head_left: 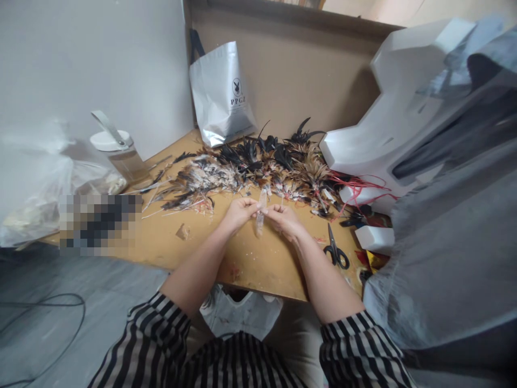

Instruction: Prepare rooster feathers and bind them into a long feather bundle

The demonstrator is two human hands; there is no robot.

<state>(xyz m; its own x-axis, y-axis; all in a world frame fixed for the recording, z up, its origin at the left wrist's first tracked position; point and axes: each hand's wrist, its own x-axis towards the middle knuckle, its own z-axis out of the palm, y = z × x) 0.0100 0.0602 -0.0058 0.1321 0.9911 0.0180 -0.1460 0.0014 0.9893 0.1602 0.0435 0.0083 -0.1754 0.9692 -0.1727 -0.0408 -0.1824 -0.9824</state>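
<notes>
Can read "PPGZ" on front of silver bag [216, 91]. Set in dark serif capitals [238, 101], single line, spaced fairly wide. Tilts slightly up to the right, same as bag. Sits right of centre on the panel, around mid-height. Directly above, see rabbit-head emblem [237, 87]: dark silhouette, ears up, inside thin dark ring. Resembles Playboy bunny mark. Just below the capitals, shows small print [241, 105], too tiny to make out. Can't confirm wording there, so not quoting any.
</notes>
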